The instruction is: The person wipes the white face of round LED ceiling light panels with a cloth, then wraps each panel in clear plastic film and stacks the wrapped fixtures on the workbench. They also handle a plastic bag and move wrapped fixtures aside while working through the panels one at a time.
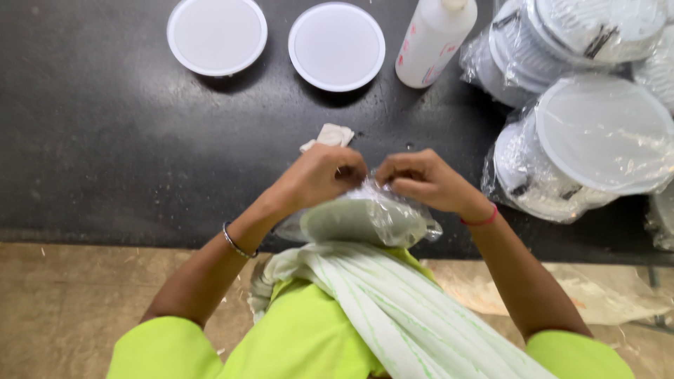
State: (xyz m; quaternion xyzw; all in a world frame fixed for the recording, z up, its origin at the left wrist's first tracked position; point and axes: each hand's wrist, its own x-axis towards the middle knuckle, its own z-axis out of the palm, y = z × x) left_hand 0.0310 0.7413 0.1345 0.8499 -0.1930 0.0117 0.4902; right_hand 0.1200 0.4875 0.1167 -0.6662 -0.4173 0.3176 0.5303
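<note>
Black worktop (105, 140) ran across the view over a tan floor, with two bare white discs (217, 35) side by side at the far edge, a white squeeze bottle (434, 38) lying just right of them, a stack of plastic-wrapped discs (583, 133) at the right and a small folded white cloth (328, 136) just beyond the hands. Left hand (324, 175) and right hand (421, 181) were both closed, fingertips pinching the clear plastic bag (379, 203) at its top. The bag held a round white disc (354, 221) at the near table edge, against the person's body, above a white and green striped scarf (393, 309).
</note>
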